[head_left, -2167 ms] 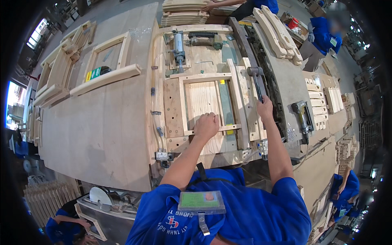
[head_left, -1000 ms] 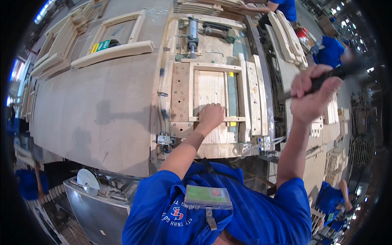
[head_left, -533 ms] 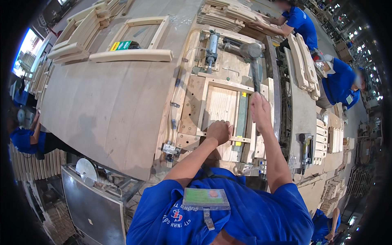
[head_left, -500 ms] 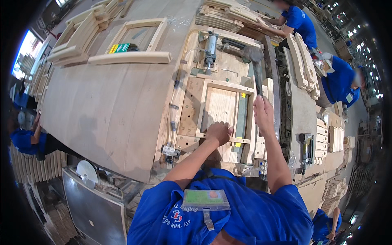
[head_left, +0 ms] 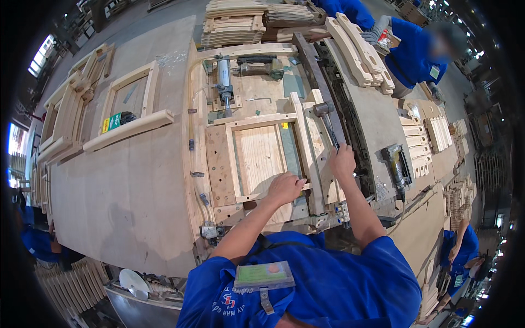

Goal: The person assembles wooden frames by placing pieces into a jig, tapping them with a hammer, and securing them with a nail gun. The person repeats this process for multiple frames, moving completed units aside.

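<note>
Seen from above, over a large pale plywood workbench (head_left: 120, 186), smooth and matte.

Far left: stacked curved wooden frame parts (head_left: 65, 117), light and unfinished. Just right of them, an open rectangular frame (head_left: 131, 98) with a thick rounded rail lying across its lower edge.

Centre: a rectangular wooden frame (head_left: 262, 158) of pale pine strips, grain running lengthwise, seated in a flat jig plate drilled with small holes. Above it, a metal pneumatic cylinder (head_left: 224, 82), shiny and tubular.

Lower centre: left hand (head_left: 285, 188), forearm reaching up from the bottom edge in a blue sleeve, palm down, fingers curled and pressing on the bottom rail of the wooden frame, gripping nothing else.

Right of centre: right hand (head_left: 342, 162), arm stretched upward, closed in a fist around the dark handle of a hammer (head_left: 326, 117); metal head resting at the frame's upper right corner, handle slanting down to the fist.

Further right: a power tool (head_left: 395, 164) lying on the bench, dark with yellowish body.

Upper right: another person in blue (head_left: 415, 52), gloved hand on long curved wooden slats.
</note>
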A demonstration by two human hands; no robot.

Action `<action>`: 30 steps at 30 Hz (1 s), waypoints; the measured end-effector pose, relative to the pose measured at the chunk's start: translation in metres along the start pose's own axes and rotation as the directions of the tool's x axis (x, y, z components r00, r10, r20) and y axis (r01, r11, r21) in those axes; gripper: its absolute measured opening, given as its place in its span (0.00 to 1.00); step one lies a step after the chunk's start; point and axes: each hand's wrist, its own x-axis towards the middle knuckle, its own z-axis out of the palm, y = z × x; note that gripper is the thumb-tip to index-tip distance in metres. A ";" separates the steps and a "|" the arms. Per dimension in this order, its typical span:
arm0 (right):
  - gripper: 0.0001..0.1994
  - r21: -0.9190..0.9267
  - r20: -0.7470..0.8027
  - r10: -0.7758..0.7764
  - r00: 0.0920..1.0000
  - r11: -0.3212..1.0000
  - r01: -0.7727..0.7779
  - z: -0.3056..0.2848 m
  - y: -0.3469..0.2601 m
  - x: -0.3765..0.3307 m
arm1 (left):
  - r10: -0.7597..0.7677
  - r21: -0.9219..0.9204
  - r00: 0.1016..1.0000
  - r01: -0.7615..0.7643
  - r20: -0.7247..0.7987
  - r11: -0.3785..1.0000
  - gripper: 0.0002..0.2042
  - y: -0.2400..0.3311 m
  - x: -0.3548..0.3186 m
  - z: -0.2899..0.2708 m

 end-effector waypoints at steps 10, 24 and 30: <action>0.33 -0.326 -0.251 0.111 0.962 0.926 -0.191 -0.100 0.152 -0.001 | 0.034 -0.071 0.924 -0.066 -0.381 0.995 0.12 -0.002 -0.035 -0.009; 0.14 0.385 0.325 0.291 0.900 0.829 -0.407 -0.168 0.158 -0.017 | 0.157 -0.407 0.987 -0.156 -0.032 0.900 0.11 0.044 -0.060 0.015; 0.12 0.610 0.521 0.135 0.843 0.631 -0.479 -0.155 0.025 -0.117 | 0.167 -0.727 0.938 0.114 0.302 0.677 0.19 0.063 -0.052 0.058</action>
